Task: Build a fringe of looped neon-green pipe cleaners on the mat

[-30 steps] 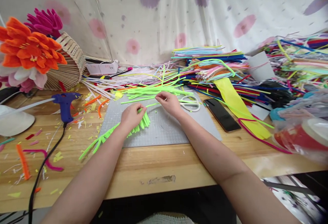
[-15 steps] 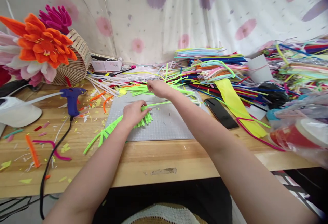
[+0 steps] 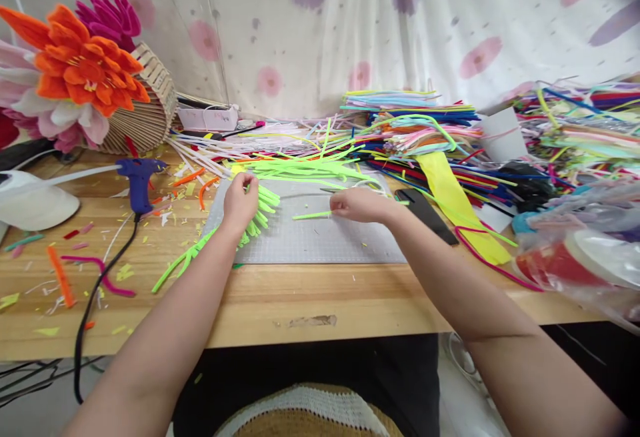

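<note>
My left hand (image 3: 241, 201) is closed, thumb and fingers pinched on a fringed bright green pipe-cleaner piece (image 3: 265, 211). The many short strands of this piece fan out to the right of the hand, and its longer tail runs down left, partly behind my forearm. Over the right part of the grey cutting mat (image 3: 310, 243), my right hand (image 3: 361, 205) is closed around a single green pipe cleaner (image 3: 311, 215). One end points left, and a bit of it shows beyond the wrist. White loops, perhaps scissor handles (image 3: 377, 187), lie partly hidden behind that hand.
Loose green pipe cleaners (image 3: 310, 169) lie at the mat's back edge. A black phone (image 3: 427, 217) and a yellow strip (image 3: 453, 200) are on the right. A blue glue gun (image 3: 140, 183) with its cord, and a basket (image 3: 155, 100) of fuzzy flowers, stand left among scraps.
My right hand has come from the green pile back toward me and rightward, now with a pipe cleaner. My left hand has moved up and left with the fringed piece.
</note>
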`<state>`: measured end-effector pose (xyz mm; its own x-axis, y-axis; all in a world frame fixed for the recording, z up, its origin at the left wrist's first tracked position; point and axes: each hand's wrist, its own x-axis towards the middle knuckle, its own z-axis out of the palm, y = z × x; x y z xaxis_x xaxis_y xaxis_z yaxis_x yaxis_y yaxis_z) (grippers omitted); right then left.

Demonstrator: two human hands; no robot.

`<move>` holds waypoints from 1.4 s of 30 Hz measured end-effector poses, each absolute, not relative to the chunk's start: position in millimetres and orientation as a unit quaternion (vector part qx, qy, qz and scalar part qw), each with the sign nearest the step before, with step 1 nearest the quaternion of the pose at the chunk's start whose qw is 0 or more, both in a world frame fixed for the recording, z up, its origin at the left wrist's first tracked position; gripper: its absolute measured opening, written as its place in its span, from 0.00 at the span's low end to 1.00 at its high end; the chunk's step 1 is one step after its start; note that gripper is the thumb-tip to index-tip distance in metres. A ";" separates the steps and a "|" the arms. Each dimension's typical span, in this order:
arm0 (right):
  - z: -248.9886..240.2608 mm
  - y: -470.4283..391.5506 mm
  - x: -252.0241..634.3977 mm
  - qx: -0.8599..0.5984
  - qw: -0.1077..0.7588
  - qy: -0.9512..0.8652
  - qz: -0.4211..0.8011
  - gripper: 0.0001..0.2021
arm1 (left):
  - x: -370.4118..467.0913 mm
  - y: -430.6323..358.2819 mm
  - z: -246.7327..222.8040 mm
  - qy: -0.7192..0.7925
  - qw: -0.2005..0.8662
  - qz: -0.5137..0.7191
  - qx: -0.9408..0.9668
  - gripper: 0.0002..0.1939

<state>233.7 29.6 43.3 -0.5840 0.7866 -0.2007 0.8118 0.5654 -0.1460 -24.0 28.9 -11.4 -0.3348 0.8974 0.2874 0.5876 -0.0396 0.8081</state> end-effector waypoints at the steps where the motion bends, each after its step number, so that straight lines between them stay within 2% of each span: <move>1: 33.6 29.0 229.6 0.444 0.024 0.889 -0.108 0.08 | -25.0 31.4 -14.1 0.660 0.195 0.491 0.534 0.07; 4: 13.3 27.3 210.4 0.408 -0.087 0.901 -0.117 0.12 | -22.4 33.5 -18.3 0.619 0.275 0.525 0.516 0.06; 7: 2.7 28.1 190.7 0.367 -0.108 0.911 -0.152 0.08 | -16.0 28.6 -15.6 0.599 0.326 0.518 0.517 0.05; 9: -1.4 31.3 183.2 0.402 -0.129 0.894 -0.151 0.06 | -11.7 24.2 -12.4 0.595 0.351 0.516 0.506 0.04; 13: -5.4 36.7 181.1 0.517 -0.211 0.812 -0.171 0.08 | -2.9 16.4 -8.5 0.560 0.478 0.500 0.457 0.10; 18: -9.9 25.7 175.2 0.474 -0.211 0.822 -0.233 0.15 | 6.4 10.5 -9.0 0.509 0.574 0.461 0.446 0.14; 22: -13.8 22.3 172.0 0.451 -0.214 0.829 -0.251 0.17 | 7.1 10.0 -9.9 0.495 0.587 0.466 0.439 0.15; 27: -21.8 31.5 176.5 0.484 -0.255 0.801 -0.243 0.12 | 4.0 11.5 -11.4 0.503 0.579 0.476 0.429 0.16; 33: -25.4 32.4 174.7 0.411 -0.313 0.797 -0.312 0.11 | 2.5 11.1 -10.4 0.492 0.610 0.448 0.430 0.21; 37: -23.8 30.9 173.6 0.390 -0.317 0.792 -0.347 0.12 | 4.2 11.0 -9.4 0.503 0.609 0.445 0.423 0.21; 42: -25.2 30.9 172.1 0.387 -0.307 0.803 -0.333 0.14 | 6.1 11.4 -11.0 0.498 0.576 0.469 0.447 0.19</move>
<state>172.1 30.9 -25.2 -0.5125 0.8260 0.2346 0.4169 0.4782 -0.7730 6.1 11.4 -11.0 0.0639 0.9857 -0.1556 -0.0950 0.1613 0.9823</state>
